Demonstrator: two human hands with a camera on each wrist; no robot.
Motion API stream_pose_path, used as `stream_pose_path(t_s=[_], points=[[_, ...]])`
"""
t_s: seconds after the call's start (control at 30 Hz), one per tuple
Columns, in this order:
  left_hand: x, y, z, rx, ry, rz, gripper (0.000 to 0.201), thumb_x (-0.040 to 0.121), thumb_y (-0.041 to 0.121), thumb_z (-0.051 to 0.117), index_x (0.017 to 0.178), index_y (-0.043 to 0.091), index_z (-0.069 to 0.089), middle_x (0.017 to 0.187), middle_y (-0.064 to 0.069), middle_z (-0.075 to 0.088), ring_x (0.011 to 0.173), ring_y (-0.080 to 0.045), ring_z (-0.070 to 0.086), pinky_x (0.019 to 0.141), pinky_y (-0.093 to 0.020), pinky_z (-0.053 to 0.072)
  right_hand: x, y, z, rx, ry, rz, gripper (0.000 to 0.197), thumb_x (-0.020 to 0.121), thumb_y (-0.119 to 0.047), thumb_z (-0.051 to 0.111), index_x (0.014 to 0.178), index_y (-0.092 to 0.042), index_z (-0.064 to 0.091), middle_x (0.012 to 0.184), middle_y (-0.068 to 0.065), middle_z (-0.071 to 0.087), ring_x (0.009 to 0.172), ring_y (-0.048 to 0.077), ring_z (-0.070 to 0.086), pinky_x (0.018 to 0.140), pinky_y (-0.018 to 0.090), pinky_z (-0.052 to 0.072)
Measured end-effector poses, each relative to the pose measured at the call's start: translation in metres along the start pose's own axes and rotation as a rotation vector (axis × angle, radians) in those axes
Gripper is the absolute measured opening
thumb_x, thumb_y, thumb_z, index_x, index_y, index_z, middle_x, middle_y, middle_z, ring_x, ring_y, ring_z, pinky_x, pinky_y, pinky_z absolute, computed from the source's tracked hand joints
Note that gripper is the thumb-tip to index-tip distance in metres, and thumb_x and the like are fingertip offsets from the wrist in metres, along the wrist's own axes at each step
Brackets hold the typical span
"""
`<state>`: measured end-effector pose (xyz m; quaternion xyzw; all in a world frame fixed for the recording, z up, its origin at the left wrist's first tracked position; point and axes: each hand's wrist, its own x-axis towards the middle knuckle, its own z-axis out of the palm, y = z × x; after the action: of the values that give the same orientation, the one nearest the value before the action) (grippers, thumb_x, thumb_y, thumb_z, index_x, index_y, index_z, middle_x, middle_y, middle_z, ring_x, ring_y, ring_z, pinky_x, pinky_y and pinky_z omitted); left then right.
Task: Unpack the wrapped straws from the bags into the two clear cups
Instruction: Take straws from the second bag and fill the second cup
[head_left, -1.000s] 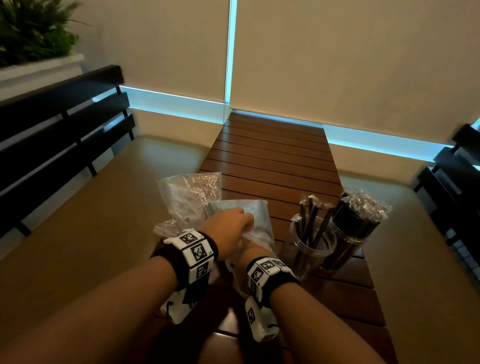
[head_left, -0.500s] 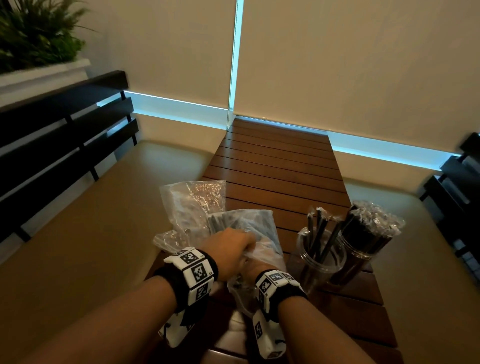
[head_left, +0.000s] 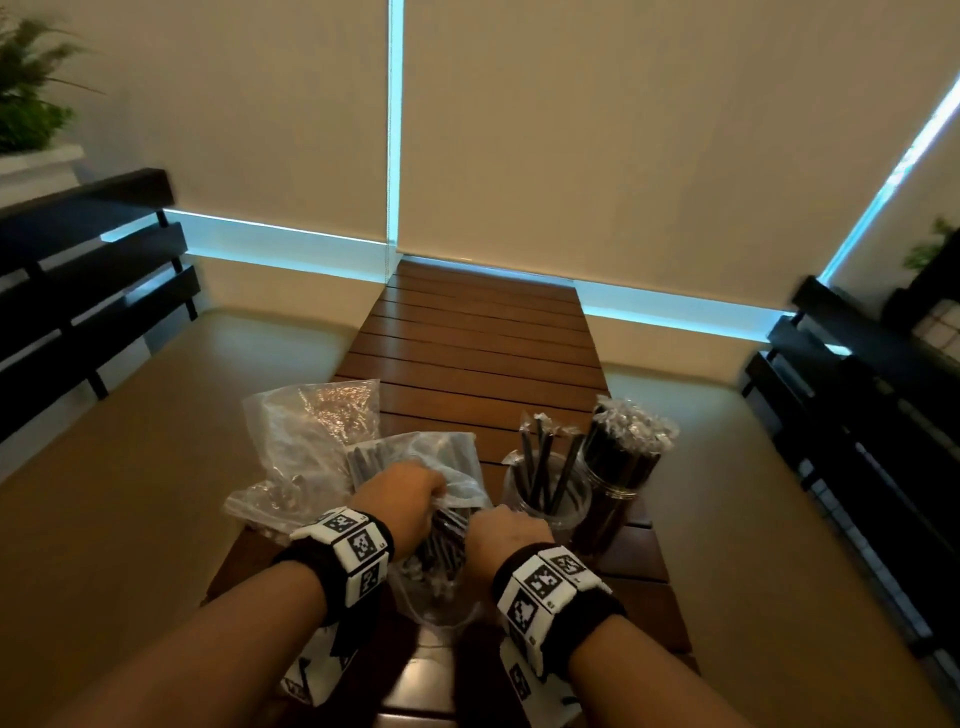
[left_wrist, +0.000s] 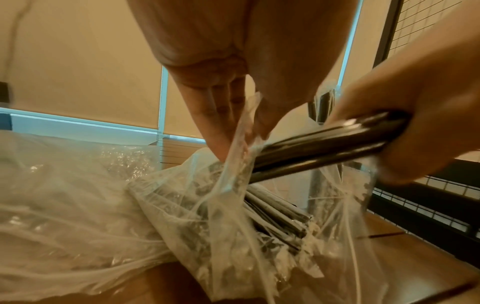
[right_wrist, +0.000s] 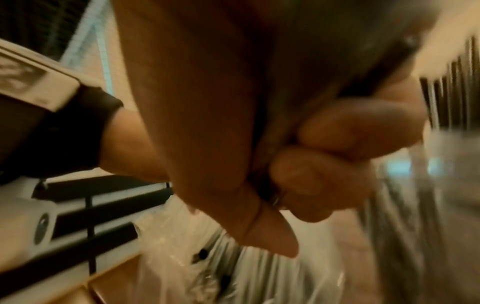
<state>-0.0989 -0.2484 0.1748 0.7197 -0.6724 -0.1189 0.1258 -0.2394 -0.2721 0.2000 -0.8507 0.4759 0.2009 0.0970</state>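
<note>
Gripping a bundle of straws (left_wrist: 324, 148) in your right hand (head_left: 506, 535), you are pinching the bag (left_wrist: 221, 205) beneath your left hand (head_left: 397, 499), filling the second cup (head_left: 545, 499) beside the full cup (head_left: 621, 473).

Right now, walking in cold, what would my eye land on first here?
Probably the two hands at the near end of the slatted wooden table: the left hand pinches open a clear plastic bag while the right hand grips a bundle of black straws at its mouth. To the right stand two clear cups, the nearer cup sparse, the farther cup packed with wrapped straws.
</note>
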Motion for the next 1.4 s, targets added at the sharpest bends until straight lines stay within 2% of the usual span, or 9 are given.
stream_pose_path(t_s=[0.27, 0.37, 0.57, 0.67, 0.83, 0.97, 1.1, 1.23, 1.4], points=[[-0.011, 0.018, -0.005, 0.008, 0.01, -0.068, 0.018, 0.091, 0.016, 0.052, 0.101, 0.021, 0.066, 0.109, 0.0, 0.063, 0.088, -0.013, 0.055, 0.077, -0.024, 0.045, -0.074, 0.056, -0.062, -0.372, 0.272, 0.023, 0.024, 0.1, -0.016, 0.043, 0.104, -0.015, 0.067, 0.106, 0.004, 0.067, 0.1, 0.026, 0.064, 0.071, 0.034, 0.04], [-0.017, 0.022, -0.002, 0.044, 0.006, -0.101, 0.033, 0.093, 0.031, 0.053, 0.124, 0.021, 0.052, 0.127, -0.002, 0.053, 0.109, -0.017, 0.055, 0.088, -0.03, 0.049, -0.09, 0.07, -0.081, -0.398, 0.342, 0.074, 0.021, 0.099, -0.022, 0.047, 0.104, -0.018, 0.067, 0.104, 0.002, 0.067, 0.097, 0.023, 0.065, 0.072, 0.034, 0.042], [-0.025, 0.037, -0.013, 0.012, 0.178, -0.206, 0.075, 0.081, 0.043, 0.059, 0.145, 0.016, 0.031, 0.143, -0.007, 0.036, 0.129, -0.026, 0.038, 0.103, -0.041, 0.042, -0.101, 0.078, -0.099, -0.132, 0.476, 0.071, 0.018, 0.09, -0.021, 0.054, 0.106, -0.018, 0.062, 0.096, 0.005, 0.061, 0.092, 0.029, 0.064, 0.07, 0.034, 0.043], [-0.027, 0.054, -0.033, -0.33, 0.15, -0.17, 0.081, 0.077, 0.03, 0.066, 0.148, 0.018, 0.029, 0.147, -0.007, 0.035, 0.132, -0.027, 0.039, 0.102, -0.038, 0.041, -0.087, 0.069, -0.086, 0.095, 0.542, 0.046, 0.014, 0.086, -0.022, 0.057, 0.098, -0.023, 0.064, 0.091, 0.002, 0.065, 0.085, 0.026, 0.065, 0.076, 0.038, 0.055], [-0.037, 0.085, -0.069, -1.33, 0.121, -0.025, 0.029, 0.079, 0.022, 0.074, 0.103, 0.013, 0.062, 0.109, -0.007, 0.07, 0.105, -0.021, 0.065, 0.093, -0.037, 0.048, -0.057, 0.04, -0.036, 0.493, 0.592, -0.193, 0.012, 0.085, -0.016, 0.056, 0.094, -0.021, 0.062, 0.083, 0.0, 0.068, 0.076, 0.022, 0.065, 0.072, 0.043, 0.057], [-0.036, 0.102, -0.078, -1.534, 0.295, -0.136, 0.028, 0.086, 0.035, 0.068, 0.072, 0.015, 0.055, 0.064, -0.003, 0.059, 0.077, -0.02, 0.066, 0.078, -0.037, 0.053, -0.039, 0.016, -0.011, 0.682, 0.698, -0.286, 0.021, 0.086, -0.012, 0.059, 0.107, -0.017, 0.06, 0.088, -0.001, 0.067, 0.081, 0.019, 0.065, 0.073, 0.035, 0.055], [-0.033, 0.103, -0.081, -1.474, 0.443, -0.217, 0.036, 0.083, 0.046, 0.068, 0.071, 0.018, 0.049, 0.05, 0.005, 0.05, 0.058, -0.017, 0.055, 0.066, -0.037, 0.054, -0.033, 0.007, -0.01, 0.697, 0.69, -0.345, 0.02, 0.086, -0.027, 0.066, 0.099, -0.024, 0.052, 0.078, -0.011, 0.06, 0.068, 0.006, 0.057, 0.06, 0.021, 0.044], [-0.032, 0.089, -0.084, -0.878, 0.479, -0.075, 0.036, 0.086, 0.042, 0.065, 0.064, 0.017, 0.05, 0.059, -0.002, 0.053, 0.058, -0.019, 0.052, 0.067, -0.039, 0.051, -0.032, 0.026, -0.017, 0.547, 0.462, -0.351, 0.046, 0.078, -0.039, 0.072, 0.118, -0.026, 0.052, 0.108, -0.009, 0.06, 0.095, 0.011, 0.06, 0.077, 0.033, 0.053], [-0.03, 0.055, -0.069, -0.489, 0.464, -0.133, 0.041, 0.087, 0.032, 0.068, 0.056, 0.025, 0.042, 0.056, 0.008, 0.047, 0.052, -0.008, 0.043, 0.051, -0.025, 0.031, -0.052, 0.043, -0.071, 0.923, 1.167, -0.353, 0.014, 0.094, -0.018, 0.048, 0.102, -0.025, 0.058, 0.093, -0.012, 0.062, 0.085, 0.002, 0.059, 0.073, 0.024, 0.05]])
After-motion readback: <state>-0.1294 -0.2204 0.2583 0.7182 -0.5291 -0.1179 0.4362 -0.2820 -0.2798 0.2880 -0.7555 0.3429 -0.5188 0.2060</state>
